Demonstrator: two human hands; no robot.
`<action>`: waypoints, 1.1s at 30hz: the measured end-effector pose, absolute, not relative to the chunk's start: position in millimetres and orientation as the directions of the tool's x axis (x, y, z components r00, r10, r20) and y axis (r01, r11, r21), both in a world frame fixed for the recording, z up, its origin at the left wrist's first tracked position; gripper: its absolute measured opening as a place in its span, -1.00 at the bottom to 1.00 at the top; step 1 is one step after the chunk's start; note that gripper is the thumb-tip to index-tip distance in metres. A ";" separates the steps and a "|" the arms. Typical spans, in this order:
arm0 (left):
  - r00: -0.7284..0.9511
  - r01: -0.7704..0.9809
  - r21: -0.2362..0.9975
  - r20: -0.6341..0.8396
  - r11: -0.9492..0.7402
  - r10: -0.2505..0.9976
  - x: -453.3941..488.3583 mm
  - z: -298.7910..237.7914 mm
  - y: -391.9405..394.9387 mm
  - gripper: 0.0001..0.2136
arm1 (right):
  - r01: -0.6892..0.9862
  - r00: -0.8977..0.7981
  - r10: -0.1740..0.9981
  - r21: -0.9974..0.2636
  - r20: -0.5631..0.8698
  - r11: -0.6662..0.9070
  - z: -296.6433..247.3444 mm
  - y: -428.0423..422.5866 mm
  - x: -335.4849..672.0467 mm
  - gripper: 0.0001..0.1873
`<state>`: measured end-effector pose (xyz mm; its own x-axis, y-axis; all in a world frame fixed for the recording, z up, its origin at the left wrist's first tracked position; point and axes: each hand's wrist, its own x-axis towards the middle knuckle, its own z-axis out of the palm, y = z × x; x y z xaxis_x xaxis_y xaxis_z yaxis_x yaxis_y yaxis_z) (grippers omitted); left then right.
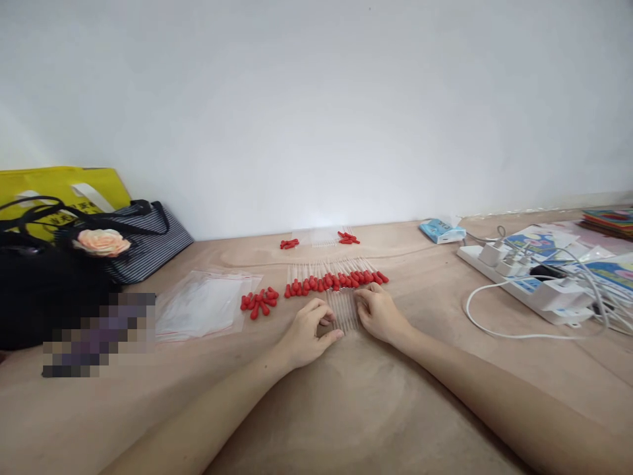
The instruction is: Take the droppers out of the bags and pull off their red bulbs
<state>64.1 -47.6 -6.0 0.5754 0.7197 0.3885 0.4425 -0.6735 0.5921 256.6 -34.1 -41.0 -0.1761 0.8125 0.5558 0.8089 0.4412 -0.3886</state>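
A row of thin clear glass dropper tubes (342, 310) lies side by side on the table between my hands. My left hand (312, 330) is at the row's left side, fingers curled and thumb apart from them, its tips close to the tubes. On the right side, my right hand (378, 313) has its fingers bent and bunched against the row's edge; whether a tube is pinched there is hidden. Just beyond lies a long line of droppers with red rubber bulbs (336, 282), tubes pointing away. Loose red bulbs (260, 302) are piled left of my left hand.
Clear plastic bags (202, 305) lie to the left, near a striped bag (153, 241) and a yellow bag (99, 185). Farther back are more tubes and red bulbs (349, 237). At right are a tissue pack (442, 231) and a power strip (519, 284) with looping white cables.
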 end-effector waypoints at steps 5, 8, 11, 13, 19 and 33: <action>0.589 0.402 0.658 0.346 -0.637 0.730 63.0 -5.8 -49.9 -0.91 | 0.784 -0.171 0.805 -0.416 0.568 0.461 -41.5 -35.6 251.9 -0.76; 0.608 0.387 0.670 0.331 -0.634 0.721 62.6 -6.8 -51.3 -0.89 | 0.789 -0.175 0.814 -0.416 0.554 0.453 -42.2 -37.3 249.3 -0.76; 0.590 0.416 0.629 0.363 -0.657 0.721 60.5 -7.4 -47.6 -0.90 | 0.786 -0.176 0.811 -0.416 0.558 0.457 -42.4 -38.5 248.6 -0.74; 0.514 0.513 0.543 0.425 -0.665 0.745 56.6 -5.6 -39.4 -0.92 | 0.775 -0.156 0.806 -0.435 0.571 0.458 -41.9 -38.8 250.0 -0.73; 0.398 0.776 0.270 0.491 -0.569 0.775 40.0 4.8 -1.7 -0.87 | 0.738 -0.105 0.813 -0.503 0.573 0.449 -37.7 -38.1 259.7 -0.76; 0.286 0.827 0.141 0.728 -0.544 0.623 37.8 -2.3 4.0 -0.91 | 0.689 -0.033 0.806 -0.571 0.591 0.447 -36.2 -37.2 262.0 -0.80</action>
